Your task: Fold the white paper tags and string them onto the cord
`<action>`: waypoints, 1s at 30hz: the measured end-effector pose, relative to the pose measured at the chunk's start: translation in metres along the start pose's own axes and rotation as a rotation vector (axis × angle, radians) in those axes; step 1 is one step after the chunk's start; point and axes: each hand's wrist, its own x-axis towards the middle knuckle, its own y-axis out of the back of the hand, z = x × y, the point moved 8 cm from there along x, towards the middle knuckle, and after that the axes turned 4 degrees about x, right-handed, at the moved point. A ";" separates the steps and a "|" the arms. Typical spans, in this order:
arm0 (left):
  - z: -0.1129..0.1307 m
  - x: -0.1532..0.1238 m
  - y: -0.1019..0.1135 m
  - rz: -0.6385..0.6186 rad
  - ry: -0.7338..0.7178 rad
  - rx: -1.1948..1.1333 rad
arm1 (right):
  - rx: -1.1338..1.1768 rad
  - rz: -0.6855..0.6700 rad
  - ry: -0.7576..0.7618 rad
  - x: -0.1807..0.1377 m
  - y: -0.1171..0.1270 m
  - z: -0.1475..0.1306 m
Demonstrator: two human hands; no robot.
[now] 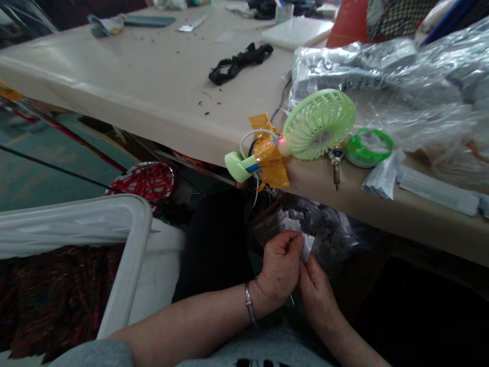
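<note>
My left hand [278, 265], with a metal bracelet at its wrist, pinches a small white label [307, 247] between thumb and fingers. Close against it, my right hand [318, 288] has its fingers closed on the lower end of the same label. Both hands are over my lap, below the table edge. Just beyond them, many loose white and grey label pieces [294, 220] lie in a container under the table. On the edge above are a folded stack of white labels [382, 178] and a flat printed strip [437, 191].
A green fan [321, 125] is fixed to the table edge with orange tape [270, 160]. Beside it, a metal pointed tool tip [336, 171] juts out near a green round tub [369, 160]. Clear plastic bags [382, 86] cover the right. A white bin [137, 219] with dark patterned cloth stands left.
</note>
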 end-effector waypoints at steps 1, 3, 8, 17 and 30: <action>0.000 0.000 0.000 -0.003 0.003 -0.007 | -0.005 0.003 0.002 0.000 0.001 -0.001; -0.002 0.001 0.001 -0.011 0.018 -0.030 | -0.011 0.019 0.013 0.000 0.006 -0.003; -0.011 0.005 0.007 -0.028 0.140 -0.135 | 0.021 0.048 -0.096 0.008 0.034 0.013; 0.013 -0.018 -0.013 -0.328 0.167 -0.055 | -0.081 0.187 -0.146 0.024 0.089 0.014; 0.022 -0.027 -0.026 -0.406 0.144 -0.241 | 0.552 -0.163 -0.184 0.002 0.023 -0.031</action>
